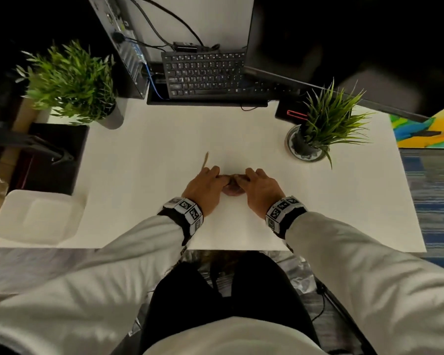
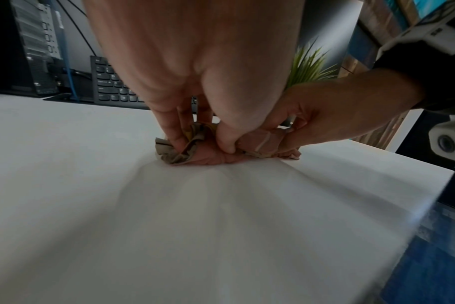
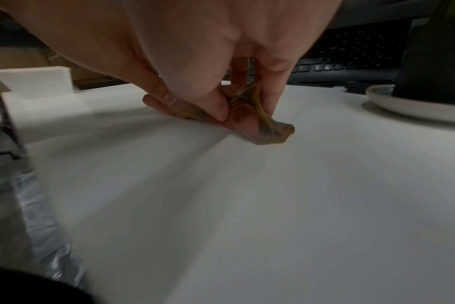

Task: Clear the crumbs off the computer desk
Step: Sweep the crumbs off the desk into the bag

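Head view: both hands meet at frame centre on the white desk point(image 1: 318, 201), left hand point(image 1: 203, 189) and right hand point(image 1: 260, 190) pinching a crumpled brownish cloth point(image 1: 232, 189) between them, probably bunching it to trap crumbs; no loose crumbs discernible, only a thin tan sliver point(image 1: 205, 160) just above the left hand. Keyboard point(image 1: 203, 75) sits upper centre, clear of the wiping zone. Left wrist view: fingers point(image 2: 174, 131) curl into the cloth's left folds, thumb pressing the middle, cloth touching the desk. Right wrist view: thumb and fingers clamp the cloth's right end, centre frame.
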